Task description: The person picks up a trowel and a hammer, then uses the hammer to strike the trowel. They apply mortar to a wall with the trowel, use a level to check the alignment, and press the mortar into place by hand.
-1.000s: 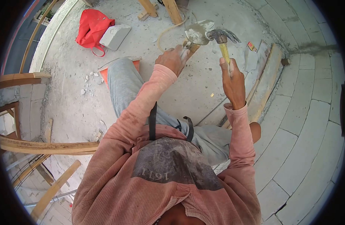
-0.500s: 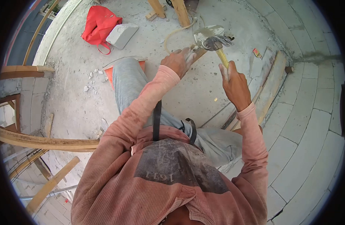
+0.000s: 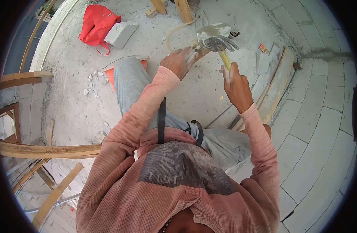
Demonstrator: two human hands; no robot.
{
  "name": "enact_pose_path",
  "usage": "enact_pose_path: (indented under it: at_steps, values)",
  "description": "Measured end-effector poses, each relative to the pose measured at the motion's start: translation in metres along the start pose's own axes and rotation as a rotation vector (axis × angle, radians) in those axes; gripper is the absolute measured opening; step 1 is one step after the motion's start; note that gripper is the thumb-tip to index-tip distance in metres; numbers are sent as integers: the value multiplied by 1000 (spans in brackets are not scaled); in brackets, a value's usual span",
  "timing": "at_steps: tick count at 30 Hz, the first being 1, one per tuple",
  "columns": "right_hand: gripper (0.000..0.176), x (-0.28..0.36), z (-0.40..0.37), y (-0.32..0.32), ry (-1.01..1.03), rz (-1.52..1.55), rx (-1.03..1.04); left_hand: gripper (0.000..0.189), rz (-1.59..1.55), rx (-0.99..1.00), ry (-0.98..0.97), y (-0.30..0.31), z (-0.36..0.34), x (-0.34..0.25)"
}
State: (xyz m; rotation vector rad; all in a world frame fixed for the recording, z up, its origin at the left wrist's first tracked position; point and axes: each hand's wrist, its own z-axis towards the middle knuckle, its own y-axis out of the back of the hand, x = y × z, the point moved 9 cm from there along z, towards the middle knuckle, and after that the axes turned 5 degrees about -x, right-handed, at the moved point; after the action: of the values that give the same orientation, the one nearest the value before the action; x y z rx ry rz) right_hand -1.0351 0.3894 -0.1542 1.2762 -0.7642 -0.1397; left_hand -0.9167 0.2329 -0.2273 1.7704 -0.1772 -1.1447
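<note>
My right hand is wrapped round the yellow handle of a hammer. The hammer's head overlaps a pale, mortar-smeared piece and a grey glove-like item, so its outline is hard to make out. To the left, my left hand is closed round a strip of wood whose far end reaches toward the hammer head. Whether the tool and wood touch is unclear.
A red bag lies beside a white block on the concrete floor. Wooden posts stand at the top. Long boards lie along the block wall at right. Wooden beams cross the left side.
The whole view has shifted slightly, moving the hands and floor objects a little left and up in the picture. Both hands keep their grips.
</note>
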Motion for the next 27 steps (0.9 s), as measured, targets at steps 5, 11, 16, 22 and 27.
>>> enact_pose_path:
  at_steps: [5,11,16,22,27]
  values:
    - [31,12,27,25,82,-10,-14,49,-5,-69,-14,20,17,-4]
    - [35,46,28,129,126,181,-413,47,-11,-31,-10,14,4,-2]
    - [28,-7,-2,-22,109,-16,-65,44,30,-4,-22,14,1,-5]
    - [35,6,24,19,38,-46,-27,46,79,-24,-28,10,7,1]
    - [42,-25,16,64,-127,282,-226,48,-11,-54,-42,10,4,3]
